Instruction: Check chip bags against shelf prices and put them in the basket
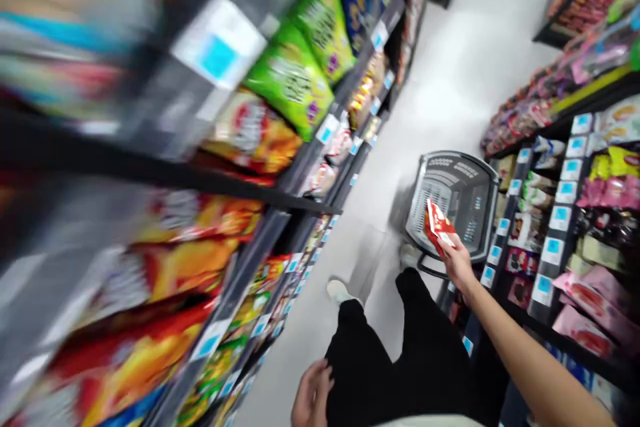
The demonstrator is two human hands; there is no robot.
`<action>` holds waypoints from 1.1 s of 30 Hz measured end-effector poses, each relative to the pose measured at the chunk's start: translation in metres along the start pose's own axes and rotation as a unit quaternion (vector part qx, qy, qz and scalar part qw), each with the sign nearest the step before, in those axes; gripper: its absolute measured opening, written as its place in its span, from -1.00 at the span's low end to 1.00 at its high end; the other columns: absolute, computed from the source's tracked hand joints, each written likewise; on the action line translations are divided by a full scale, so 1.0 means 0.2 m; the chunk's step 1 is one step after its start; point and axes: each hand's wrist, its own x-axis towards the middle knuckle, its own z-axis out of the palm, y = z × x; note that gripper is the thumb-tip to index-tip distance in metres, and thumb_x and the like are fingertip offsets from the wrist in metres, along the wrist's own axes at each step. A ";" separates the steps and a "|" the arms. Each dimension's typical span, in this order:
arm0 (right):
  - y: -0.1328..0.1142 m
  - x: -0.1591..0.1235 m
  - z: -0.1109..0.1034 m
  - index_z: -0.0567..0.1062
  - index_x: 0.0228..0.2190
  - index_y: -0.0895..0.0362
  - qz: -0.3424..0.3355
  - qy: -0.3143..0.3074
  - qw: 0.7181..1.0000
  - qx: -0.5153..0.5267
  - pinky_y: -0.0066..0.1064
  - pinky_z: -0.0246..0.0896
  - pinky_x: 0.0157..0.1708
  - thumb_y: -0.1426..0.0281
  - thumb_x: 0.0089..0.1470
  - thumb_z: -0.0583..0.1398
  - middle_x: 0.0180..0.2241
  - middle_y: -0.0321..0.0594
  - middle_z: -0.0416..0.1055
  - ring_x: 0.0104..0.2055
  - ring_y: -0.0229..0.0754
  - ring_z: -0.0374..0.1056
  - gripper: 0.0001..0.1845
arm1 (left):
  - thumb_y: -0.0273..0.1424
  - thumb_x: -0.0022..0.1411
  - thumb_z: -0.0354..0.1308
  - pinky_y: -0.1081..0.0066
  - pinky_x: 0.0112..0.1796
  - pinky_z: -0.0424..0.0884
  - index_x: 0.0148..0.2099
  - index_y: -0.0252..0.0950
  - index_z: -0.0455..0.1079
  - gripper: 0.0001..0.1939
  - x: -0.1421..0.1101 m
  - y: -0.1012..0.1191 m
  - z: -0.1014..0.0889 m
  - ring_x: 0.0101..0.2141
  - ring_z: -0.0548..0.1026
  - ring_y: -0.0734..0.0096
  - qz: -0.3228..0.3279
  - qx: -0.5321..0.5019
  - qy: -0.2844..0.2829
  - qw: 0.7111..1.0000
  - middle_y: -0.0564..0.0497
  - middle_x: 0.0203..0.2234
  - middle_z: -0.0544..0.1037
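My right hand reaches forward and holds a red and white snack packet over the open top of a grey shopping basket that stands on the aisle floor. My left hand hangs low beside my black trousers, fingers loosely curled, with nothing visible in it. My white shoe shows on the pale floor.
I stand in a narrow shop aisle. Blurred shelves of crisp bags, including green bags, fill the left side. Shelves with pink and red packets and blue price tags line the right. The grey floor runs ahead.
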 end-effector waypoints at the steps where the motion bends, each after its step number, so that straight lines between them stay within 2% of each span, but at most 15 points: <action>1: -0.02 -0.13 0.02 0.54 -0.28 0.10 -0.002 -0.008 1.000 -0.004 -0.46 0.47 -0.38 0.39 -0.53 0.56 -0.30 -0.29 0.58 -0.35 -0.21 0.50 -0.36 | 0.17 -0.12 0.38 0.21 -0.11 0.54 -0.11 -0.26 0.47 -0.30 -0.02 0.07 -0.02 -0.04 0.54 -0.01 0.001 -0.015 -0.024 1.000 -0.16 -0.10 0.57; 3: -0.05 -0.36 0.06 0.56 -0.26 0.10 -0.009 -0.032 0.999 -0.015 -0.42 0.50 -0.33 0.37 -0.45 0.55 -0.27 -0.25 0.58 -0.33 -0.18 0.51 -0.41 | 0.15 -0.16 0.42 0.23 -0.09 0.51 -0.11 -0.29 0.49 -0.28 -0.07 0.22 -0.08 -0.05 0.54 0.03 0.022 -0.046 -0.046 0.998 -0.18 -0.10 0.57; 6: -0.10 -0.70 0.16 0.59 -0.22 0.07 -0.005 -0.128 0.990 -0.051 -0.40 0.51 -0.29 0.31 -0.28 0.51 -0.17 -0.20 0.57 -0.26 -0.16 0.51 -0.50 | 0.13 -0.14 0.42 0.28 -0.16 0.48 -0.15 -0.32 0.50 -0.32 -0.14 0.39 -0.17 -0.12 0.54 0.11 0.048 -0.080 -0.082 0.992 -0.20 -0.14 0.57; 8: -0.14 -0.93 0.24 0.59 -0.20 0.03 0.008 -0.200 0.978 -0.058 -0.38 0.52 -0.23 0.28 -0.17 0.46 -0.10 -0.20 0.54 -0.19 -0.16 0.49 -0.58 | 0.11 -0.10 0.41 0.30 -0.20 0.47 -0.14 -0.32 0.49 -0.34 -0.19 0.48 -0.23 -0.14 0.53 0.14 0.034 -0.117 -0.112 0.986 -0.19 -0.14 0.55; 10: -0.21 -1.14 0.33 0.60 -0.25 0.02 0.049 -0.264 0.963 -0.036 -0.34 0.51 -0.12 0.27 -0.10 0.42 -0.12 -0.22 0.52 -0.16 -0.17 0.47 -0.70 | 0.05 -0.06 0.42 0.29 -0.17 0.47 -0.11 -0.32 0.47 -0.37 -0.24 0.55 -0.26 -0.13 0.53 0.16 0.013 -0.182 -0.152 0.971 -0.17 -0.12 0.53; 13: -0.31 -1.41 0.48 0.56 -0.34 -0.02 0.107 -0.332 0.937 0.013 -0.29 0.49 -0.03 0.22 -0.03 0.36 -0.33 -0.28 0.46 -0.25 -0.20 0.41 -0.82 | -0.12 -0.03 0.48 0.26 -0.10 0.47 -0.07 -0.28 0.42 -0.44 -0.33 0.64 -0.27 -0.13 0.53 0.21 -0.022 -0.316 -0.223 0.922 -0.11 -0.10 0.51; 16: -0.41 -1.60 0.61 0.50 -0.35 -0.05 0.116 -0.380 0.916 0.047 -0.34 0.49 -0.04 0.21 -0.01 0.35 -0.41 -0.32 0.35 -0.32 -0.21 0.34 -0.82 | -0.22 0.02 0.48 0.27 -0.09 0.47 -0.11 -0.27 0.41 -0.54 -0.41 0.73 -0.25 -0.15 0.55 0.23 -0.057 -0.409 -0.296 0.861 -0.11 -0.11 0.53; 19: -0.45 -1.72 0.70 0.43 -0.37 -0.07 0.134 -0.408 0.901 0.065 -0.39 0.51 -0.10 0.28 -0.08 0.40 -0.41 -0.35 0.28 -0.32 -0.21 0.31 -0.75 | -0.16 0.13 0.40 0.27 -0.07 0.46 -0.09 -0.30 0.44 -0.58 -0.46 0.83 -0.22 -0.11 0.55 0.19 -0.047 -0.452 -0.364 0.813 -0.18 -0.05 0.55; 22: -0.45 -1.81 0.73 0.39 -0.38 -0.08 0.180 -0.432 0.882 0.055 -0.37 0.52 -0.12 0.37 -0.12 0.40 -0.40 -0.35 0.26 -0.31 -0.19 0.31 -0.69 | -0.12 0.21 0.33 0.24 -0.01 0.45 -0.03 -0.31 0.46 -0.58 -0.50 0.93 -0.22 -0.05 0.54 0.14 0.003 -0.489 -0.384 0.783 -0.20 -0.04 0.57; 27: -0.42 -1.88 0.74 0.38 -0.40 -0.02 0.285 -0.462 0.840 -0.019 -0.34 0.49 -0.07 0.36 -0.10 0.32 -0.36 -0.29 0.25 -0.31 -0.18 0.31 -0.79 | -0.11 0.32 0.20 0.30 -0.14 0.52 0.13 -0.31 0.44 -0.53 -0.53 1.08 -0.25 -0.14 0.57 0.21 0.030 -0.535 -0.338 0.773 -0.15 -0.05 0.60; 33: -0.46 -1.88 0.77 0.45 -0.31 0.04 0.338 -0.505 0.789 -0.088 -0.38 0.45 -0.07 0.30 -0.07 0.30 -0.29 -0.25 0.31 -0.27 -0.21 0.34 -0.77 | -0.23 0.33 0.20 0.41 -0.30 0.54 0.15 -0.31 0.45 -0.58 -0.49 1.16 -0.28 -0.21 0.58 0.31 0.042 -0.576 -0.240 0.780 -0.13 0.02 0.58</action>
